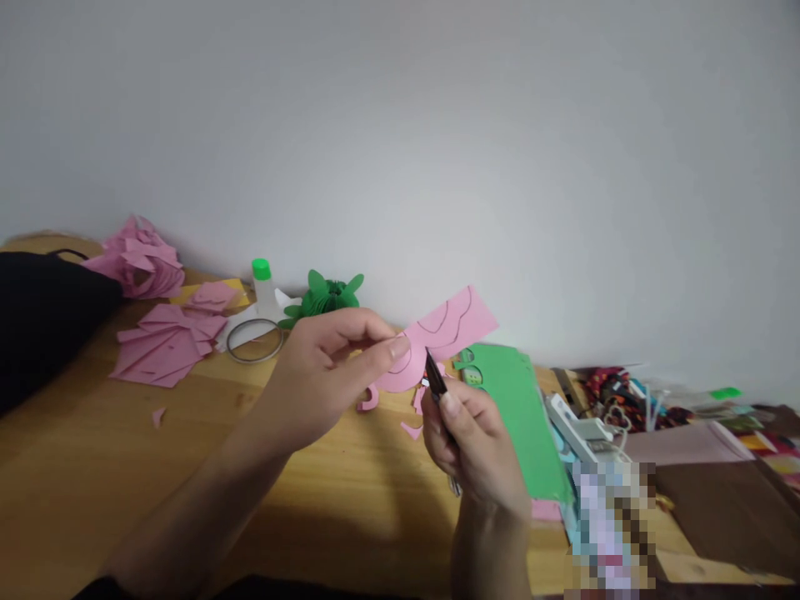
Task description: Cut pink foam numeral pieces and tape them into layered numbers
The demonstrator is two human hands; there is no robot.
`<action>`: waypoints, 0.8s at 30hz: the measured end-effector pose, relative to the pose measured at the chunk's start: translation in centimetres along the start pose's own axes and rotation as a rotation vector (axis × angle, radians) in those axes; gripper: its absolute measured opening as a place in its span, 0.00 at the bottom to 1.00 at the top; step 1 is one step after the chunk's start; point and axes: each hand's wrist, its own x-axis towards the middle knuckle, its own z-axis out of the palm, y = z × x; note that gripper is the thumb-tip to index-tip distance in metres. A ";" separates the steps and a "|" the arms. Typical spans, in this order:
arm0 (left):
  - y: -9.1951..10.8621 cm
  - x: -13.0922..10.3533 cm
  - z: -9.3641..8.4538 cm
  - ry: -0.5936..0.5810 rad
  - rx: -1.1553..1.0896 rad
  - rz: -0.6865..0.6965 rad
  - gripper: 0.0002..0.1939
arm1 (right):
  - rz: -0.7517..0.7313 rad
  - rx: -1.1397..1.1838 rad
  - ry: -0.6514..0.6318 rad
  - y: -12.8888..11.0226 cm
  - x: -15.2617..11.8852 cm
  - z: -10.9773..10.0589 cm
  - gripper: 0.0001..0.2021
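Between finger and thumb, my left hand (341, 367) pinches a strip of pink paper (459, 321) with curved dark lines drawn on it. The paper slants up to the right, and its lower left part has a rounded edge. My right hand (472, 437) is wrapped round a dark-bladed tool (436, 379), which looks like scissors; its tip touches the lower edge of the paper. Small pink scraps (411, 430) lie on the wooden table (300, 508) below the hands.
Pink folded paper (166, 346), a tape roll (255, 342), a green-capped glue stick (262, 279) and a green paper shape (331, 296) stand left and behind. Green sheets (518, 417), a white power strip (578, 429) and brown paper (731, 508) lie right.
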 end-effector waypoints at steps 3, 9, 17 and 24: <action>-0.8 0.3 0.0 0.124 -0.038 0.064 0.08 | 0.003 0.012 0.003 0.2 -0.2 -0.1 0.20; -2.2 0.6 0.6 0.174 -0.205 -0.008 0.07 | -0.175 0.132 0.162 0.0 0.7 0.3 0.19; -1.9 0.0 1.1 -0.031 -0.196 -0.096 0.09 | -0.239 -0.099 0.424 -1.4 2.2 0.9 0.10; -1.2 0.2 0.7 -0.063 -0.006 -0.119 0.07 | -0.256 -0.375 0.333 -2.8 1.9 0.1 0.07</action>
